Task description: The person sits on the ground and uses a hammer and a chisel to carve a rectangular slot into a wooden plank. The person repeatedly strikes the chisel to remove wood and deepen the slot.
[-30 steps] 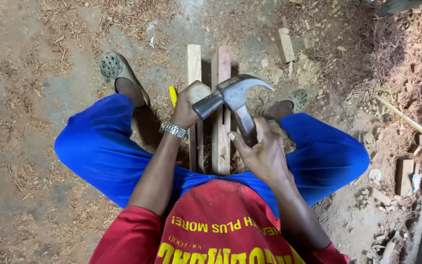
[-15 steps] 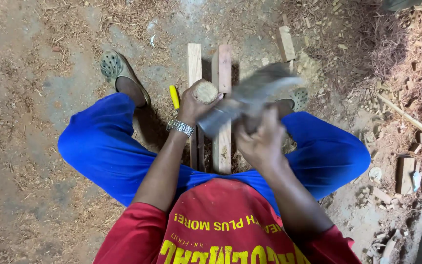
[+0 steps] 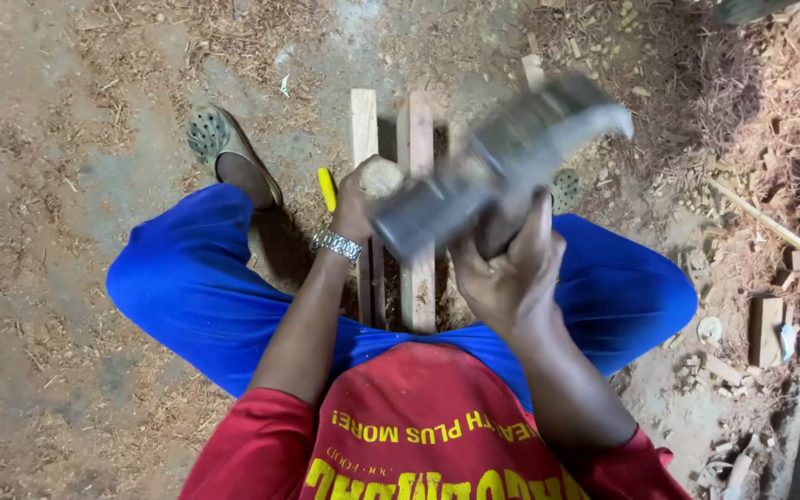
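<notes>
- Steel hammer (image 3: 502,167), blurred, sits clenched in my right hand (image 3: 511,273), raised above the wooden slats (image 3: 416,185).
- My left hand (image 3: 356,199) wraps a round wooden handle (image 3: 383,178) upright on them.
- Mid-strike, I judge; next calls for a square blow on that handle, sparing my fingers.

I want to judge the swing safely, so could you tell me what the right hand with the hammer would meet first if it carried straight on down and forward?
Probably the round wooden handle end gripped in the left hand, above the wooden slats. The right hand holds the blurred hammer just right of it; depth is unclear.
</notes>
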